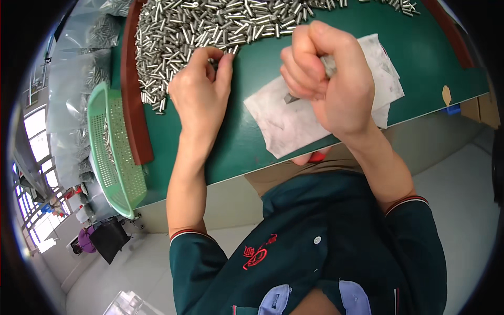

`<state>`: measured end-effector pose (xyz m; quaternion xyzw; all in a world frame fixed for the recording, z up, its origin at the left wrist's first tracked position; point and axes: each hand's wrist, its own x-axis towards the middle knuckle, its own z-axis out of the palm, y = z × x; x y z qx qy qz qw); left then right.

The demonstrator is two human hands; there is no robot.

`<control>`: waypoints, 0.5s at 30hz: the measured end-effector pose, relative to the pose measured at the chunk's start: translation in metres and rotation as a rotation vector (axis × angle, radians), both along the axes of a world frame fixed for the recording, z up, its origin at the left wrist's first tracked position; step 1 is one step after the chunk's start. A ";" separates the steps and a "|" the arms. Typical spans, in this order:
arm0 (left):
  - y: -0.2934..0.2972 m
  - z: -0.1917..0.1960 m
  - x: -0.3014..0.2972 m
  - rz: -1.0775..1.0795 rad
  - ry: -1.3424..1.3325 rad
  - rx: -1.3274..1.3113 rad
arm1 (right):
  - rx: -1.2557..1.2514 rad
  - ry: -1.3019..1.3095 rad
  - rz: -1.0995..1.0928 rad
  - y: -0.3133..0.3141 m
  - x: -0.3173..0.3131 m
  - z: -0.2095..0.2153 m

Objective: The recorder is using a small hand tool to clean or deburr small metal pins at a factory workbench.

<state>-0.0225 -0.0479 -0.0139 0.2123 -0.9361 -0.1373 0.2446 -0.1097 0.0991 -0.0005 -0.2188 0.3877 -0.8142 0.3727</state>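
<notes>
Left hand: the bare left hand [198,93] is at the near edge of the pile, thumb and forefinger bent together; whether a pin sits between them, I cannot tell.
Right hand: the bare right hand [338,79] is clenched in front of the smudged sheets, grasping a grey, metal-looking piece [291,98] whose end juts out below the fingers; its full shape is hidden.
Pin pile: the heap of small, shiny, silver cylindrical metal pins [210,23] spreads across the far part of the green, smooth tabletop [430,68].
Sheets: smudged, white, flat sheets [286,123] overlap near the table's front edge.
Left side: a reddish-brown, straight rail [132,84] borders the pile; beside it stands a light-green, perforated plastic basket [121,168].
</notes>
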 end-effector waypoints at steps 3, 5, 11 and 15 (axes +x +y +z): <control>0.000 -0.005 -0.002 -0.018 -0.021 -0.045 | -0.001 -0.022 0.000 0.001 -0.003 -0.002; -0.001 -0.005 0.000 -0.032 -0.042 -0.030 | -0.028 -0.043 0.019 -0.001 -0.003 -0.001; 0.004 0.005 0.010 -0.045 -0.101 0.100 | -0.012 -0.074 0.015 0.006 0.002 -0.001; 0.006 0.004 0.016 -0.028 -0.132 0.269 | 0.044 -0.063 0.010 0.008 0.006 -0.001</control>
